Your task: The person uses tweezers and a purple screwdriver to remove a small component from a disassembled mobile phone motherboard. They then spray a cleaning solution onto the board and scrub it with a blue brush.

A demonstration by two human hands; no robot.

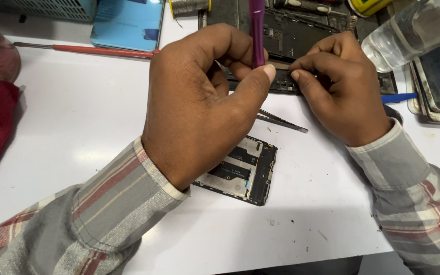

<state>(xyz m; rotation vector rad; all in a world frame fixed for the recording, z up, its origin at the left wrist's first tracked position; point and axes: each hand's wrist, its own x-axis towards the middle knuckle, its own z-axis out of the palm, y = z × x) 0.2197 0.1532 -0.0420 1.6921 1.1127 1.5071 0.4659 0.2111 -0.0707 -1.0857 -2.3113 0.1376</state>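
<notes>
Left hand (199, 102) pinches purple driver (256, 30) upright over phone (291, 46); right hand (339, 84) fingertips pin phone steady on bench (77, 132).

blue phone screen (127, 23), top left

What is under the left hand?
Under the left hand lie an opened phone frame and tweezers, each partly showing. The hand covers the rest of both.
</notes>
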